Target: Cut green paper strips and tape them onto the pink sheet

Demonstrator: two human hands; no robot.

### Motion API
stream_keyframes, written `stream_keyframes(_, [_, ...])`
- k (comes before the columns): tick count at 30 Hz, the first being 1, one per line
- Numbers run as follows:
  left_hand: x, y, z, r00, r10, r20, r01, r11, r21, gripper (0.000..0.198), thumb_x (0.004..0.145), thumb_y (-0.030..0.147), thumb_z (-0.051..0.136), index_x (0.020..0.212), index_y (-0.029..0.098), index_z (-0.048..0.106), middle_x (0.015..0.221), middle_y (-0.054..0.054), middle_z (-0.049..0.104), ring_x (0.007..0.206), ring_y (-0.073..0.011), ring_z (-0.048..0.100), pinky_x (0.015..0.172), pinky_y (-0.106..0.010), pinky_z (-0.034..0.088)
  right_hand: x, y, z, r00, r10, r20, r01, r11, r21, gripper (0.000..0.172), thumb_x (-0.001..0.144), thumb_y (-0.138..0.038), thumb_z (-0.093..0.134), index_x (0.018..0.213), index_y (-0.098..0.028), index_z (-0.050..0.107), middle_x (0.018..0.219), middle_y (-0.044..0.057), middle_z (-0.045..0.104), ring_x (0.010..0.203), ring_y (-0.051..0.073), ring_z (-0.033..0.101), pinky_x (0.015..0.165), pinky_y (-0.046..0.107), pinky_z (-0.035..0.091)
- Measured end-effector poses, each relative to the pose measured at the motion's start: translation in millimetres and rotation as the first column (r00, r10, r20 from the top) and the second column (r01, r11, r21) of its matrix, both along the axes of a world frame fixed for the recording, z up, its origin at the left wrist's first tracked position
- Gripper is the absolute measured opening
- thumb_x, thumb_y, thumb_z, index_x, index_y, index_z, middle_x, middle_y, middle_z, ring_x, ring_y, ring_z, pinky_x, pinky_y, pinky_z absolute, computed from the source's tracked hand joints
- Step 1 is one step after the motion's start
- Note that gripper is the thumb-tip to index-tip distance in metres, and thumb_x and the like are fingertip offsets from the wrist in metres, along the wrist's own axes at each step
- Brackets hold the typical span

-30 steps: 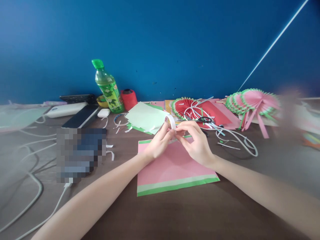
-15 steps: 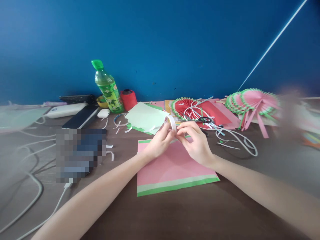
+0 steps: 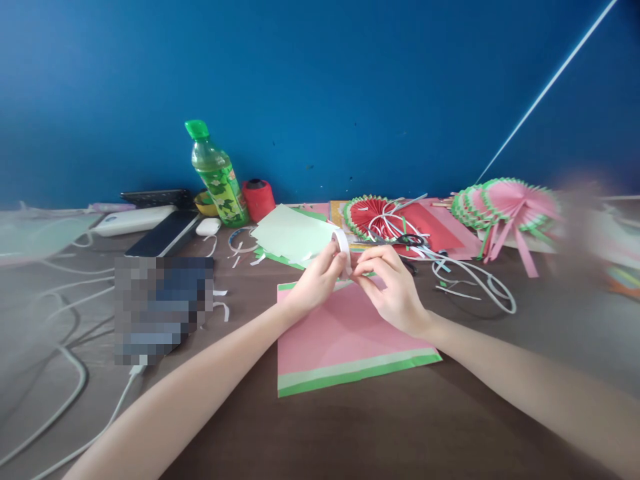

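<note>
White tape roll (image 3: pixel 345 248) stands on its rim in the head view, pinched in the left hand (image 3: pixel 316 280) above the far edge of a pink sheet with green borders (image 3: pixel 350 337). The right hand (image 3: pixel 395 288) has its thumb and forefinger drawn close beside the roll; whether they grip the tape cannot be told. The hands partly hide the roll and the sheet's far edge. Beyond lie pale green paper (image 3: pixel 290 232), scissors (image 3: pixel 412 239) and a red pleated fan (image 3: pixel 371 213) crossed by white strips. A green bottle (image 3: pixel 217 177) leans beside a red spool (image 3: pixel 259 201); pink pleated fans (image 3: pixel 520 197) lie to the right. Compared with half a second ago, the roll looks turned more edge-on, its hole showing less; the surroundings remain in place.
</note>
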State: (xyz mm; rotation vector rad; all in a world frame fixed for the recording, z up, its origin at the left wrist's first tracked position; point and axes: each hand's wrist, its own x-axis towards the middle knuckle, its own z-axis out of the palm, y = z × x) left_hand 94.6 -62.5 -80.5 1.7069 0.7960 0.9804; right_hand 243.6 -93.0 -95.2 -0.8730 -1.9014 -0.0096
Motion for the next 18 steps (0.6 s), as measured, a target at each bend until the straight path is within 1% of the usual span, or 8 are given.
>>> stream_keyframes(4, [-0.4, 2.3, -2.6, 0.997, -0.027, 0.078, 0.032, 0.997, -0.069, 0.021, 0.088, 0.029, 0.033, 0.07, 0.019, 0.039, 0.067, 0.003, 0.047, 0.065, -0.0087, 0.045, 0.068, -0.023, 0.04, 0.0, -0.9, 1.2, 1.0, 0.017, -0.009, -0.017, 1.0, -0.005, 0.014, 0.079, -0.008, 0.054, 0.08, -0.022, 0.052, 0.084, 0.003, 0.049, 0.084, 0.016, 0.055, 0.077, 0.035, 0.049])
stream_keyframes(6, [-0.7, 3.6, -2.5, 0.994, -0.022, 0.103, 0.034, 0.993, -0.114, 0.021, 0.088, 0.03, 0.035, 0.071, 0.019, 0.04, 0.068, 0.002, 0.05, 0.067, -0.009, 0.048, 0.069, -0.024, 0.041, -0.5, -1.5, 2.2, 1.0, 0.016, -0.002, -0.016, 1.0, 0.004, 0.015, 0.079, -0.008, 0.055, 0.08, -0.022, 0.052, 0.084, 0.003, 0.05, 0.084, 0.017, 0.055, 0.076, 0.035, 0.048])
stream_keyframes(9, [-1.5, 5.0, 0.8, 0.989, 0.001, 0.15, 0.03, 0.978, -0.207, 0.017, 0.087, 0.032, 0.037, 0.077, 0.019, 0.042, 0.072, 0.001, 0.055, 0.07, -0.0099, 0.053, 0.069, -0.025, 0.043, -1.5, -2.5, 3.6, 1.0, 0.007, 0.027, -0.008, 0.999, 0.033, 0.014, 0.079, -0.009, 0.055, 0.08, -0.023, 0.052, 0.082, 0.003, 0.051, 0.083, 0.018, 0.054, 0.075, 0.036, 0.047])
stream_keyframes(12, [-2.0, 5.8, 4.6, 0.978, -0.008, 0.208, 0.069, 0.956, -0.284, 0.015, 0.087, 0.033, 0.038, 0.083, 0.019, 0.042, 0.078, -0.001, 0.06, 0.075, -0.0119, 0.058, 0.069, -0.026, 0.046, -2.2, -3.1, 4.3, 0.999, -0.002, 0.042, 0.0, 0.999, 0.055, 0.013, 0.078, -0.01, 0.057, 0.079, -0.022, 0.052, 0.08, 0.004, 0.053, 0.082, 0.018, 0.054, 0.074, 0.036, 0.046])
stream_keyframes(18, [-0.6, 4.8, 8.1, 0.973, 0.029, 0.229, 0.046, 0.949, -0.313, 0.016, 0.086, 0.035, 0.039, 0.086, 0.019, 0.042, 0.09, -0.005, 0.065, 0.08, -0.0149, 0.062, 0.07, -0.028, 0.048, -2.5, -4.1, 4.0, 0.997, -0.014, 0.069, 0.008, 0.996, 0.086, 0.012, 0.079, -0.01, 0.056, 0.079, -0.022, 0.053, 0.088, 0.004, 0.06, 0.09, 0.019, 0.056, 0.078, 0.037, 0.043])
